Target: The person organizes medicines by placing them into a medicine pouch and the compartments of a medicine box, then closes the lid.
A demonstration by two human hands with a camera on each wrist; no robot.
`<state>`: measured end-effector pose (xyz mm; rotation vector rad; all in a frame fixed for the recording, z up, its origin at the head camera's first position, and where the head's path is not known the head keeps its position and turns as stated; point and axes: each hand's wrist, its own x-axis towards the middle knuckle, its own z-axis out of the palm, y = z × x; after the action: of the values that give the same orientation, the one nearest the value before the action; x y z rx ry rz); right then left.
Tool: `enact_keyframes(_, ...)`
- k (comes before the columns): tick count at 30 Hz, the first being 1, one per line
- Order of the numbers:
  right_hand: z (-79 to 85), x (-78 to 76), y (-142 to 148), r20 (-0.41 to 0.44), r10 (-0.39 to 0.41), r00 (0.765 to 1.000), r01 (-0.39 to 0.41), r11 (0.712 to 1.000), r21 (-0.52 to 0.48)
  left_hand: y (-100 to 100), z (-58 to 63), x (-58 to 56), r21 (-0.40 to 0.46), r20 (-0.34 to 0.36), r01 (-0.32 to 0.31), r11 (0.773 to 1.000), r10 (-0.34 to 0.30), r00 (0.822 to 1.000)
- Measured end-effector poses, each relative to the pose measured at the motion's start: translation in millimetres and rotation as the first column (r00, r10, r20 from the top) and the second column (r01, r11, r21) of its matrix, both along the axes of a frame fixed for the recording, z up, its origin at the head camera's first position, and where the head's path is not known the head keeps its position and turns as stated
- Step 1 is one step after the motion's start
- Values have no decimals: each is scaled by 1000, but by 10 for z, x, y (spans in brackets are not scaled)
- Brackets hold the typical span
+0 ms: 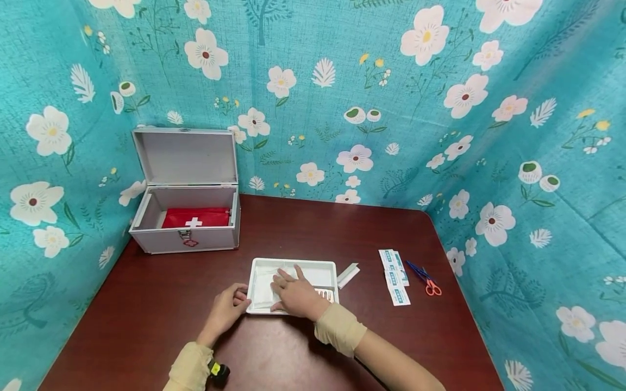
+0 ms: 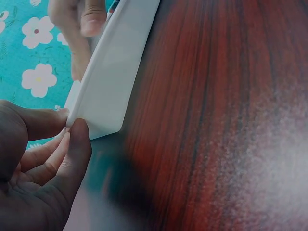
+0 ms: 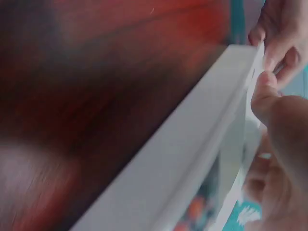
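Observation:
A white compartmented tray (image 1: pixel 313 262) lies on the table. My left hand (image 1: pixel 227 308) pinches its near left corner between thumb and fingers; in the left wrist view that hand (image 2: pixel 45 163) grips the rim of the tray's wall (image 2: pixel 113 67). Inside the left compartment are clear-wrapped white packets (image 1: pixel 264 283). Over them lies my right hand (image 1: pixel 297 296), fingers spread and palm down, covering part of the contents. A pack of capsules (image 1: pixel 325 295) sits in the small near right compartment. In the right wrist view, the right thumb (image 3: pixel 269 94) is at the tray's rim.
An open silver case (image 1: pixel 166 239) with a red pouch (image 1: pixel 210 217) stands at the back left. Right of the tray lie a small white-green box (image 1: pixel 348 275), white-blue sachets (image 1: pixel 395 278), orange-handled scissors (image 1: pixel 432 288) and a blue tool (image 1: pixel 415 269). Floral curtains (image 1: pixel 308 108) hang behind the table.

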<state>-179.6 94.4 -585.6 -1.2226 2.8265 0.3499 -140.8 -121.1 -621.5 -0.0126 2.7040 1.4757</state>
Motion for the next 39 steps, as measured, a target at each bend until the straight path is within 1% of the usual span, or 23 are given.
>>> enact_keyframes(4,-46,106,-181,17,-93,996,91,993,81,-8,-23,-3,6,-20,13,1000,-13,1000)
enact_keyframes(8,-68,181,-325,62,-183,981,177,979,102,-21,-32,2,23,-32,12,1000,-11,999)
enact_keyframes(9,-73,200,-351,74,-200,977,192,976,102,-28,-36,6,18,-39,14,1000,-14,999)
enact_keyframes(12,-82,248,-402,109,-231,967,221,971,93,-30,-24,0,12,-32,6,1000,-5,999)
enact_keyframes(15,-98,269,-421,139,-246,959,235,968,89,-33,-27,-3,-2,-37,9,1000,-9,999)
enact_keyframes(17,-110,255,-410,146,-244,959,236,969,70,-30,-22,-1,4,-35,8,1000,-8,999)
enact_keyframes(19,-103,226,-372,167,-233,958,232,972,21,-28,-23,3,7,-32,9,1000,-8,999)
enact_keyframes(21,-83,186,-303,188,-200,962,216,974,-68,-27,-26,9,3,-32,12,1000,-12,999)
enact_keyframes(23,-44,135,-196,215,-154,964,195,964,-184,-23,-26,10,1,-17,5,1000,-4,1000)
enact_keyframes(24,-18,103,-126,220,-127,967,182,951,-250,-21,-25,11,-1,-14,6,1000,-6,1000)
enact_keyframes(25,-4,62,-47,212,-95,973,161,932,-324,-20,-27,14,-5,-10,7,1000,-7,1000)
enact_keyframes(26,20,16,42,210,-70,975,150,907,-394,-19,-29,16,-8,-6,9,1000,-9,1000)
enact_keyframes(28,75,-85,248,213,-50,976,156,840,-519,-15,-23,20,-7,8,7,1000,-7,1000)
enact_keyframes(31,152,-246,600,216,-95,972,214,739,-639,-17,-18,20,-15,13,12,1000,-11,1000)
enact_keyframes(32,178,-294,719,228,-131,965,252,715,-652,-20,-15,21,-15,16,11,1000,-11,1000)
enact_keyframes(33,188,-342,839,229,-172,958,282,697,-659,-24,-13,22,-16,18,11,1000,-11,1000)
enact_keyframes(34,203,-387,959,231,-207,950,310,682,-662,-24,-12,19,-16,19,11,1000,-10,1000)
enact_keyframes(35,210,-430,1075,235,-242,941,338,674,-657,-25,-13,17,-16,19,10,1000,-9,1000)
enact_keyframes(36,209,-474,1184,233,-271,934,356,673,-648,-25,-12,15,-16,20,10,1000,-10,1000)
enact_keyframes(39,195,-575,1461,247,-352,903,428,674,-603,-26,-16,9,-16,16,12,1000,-12,1000)
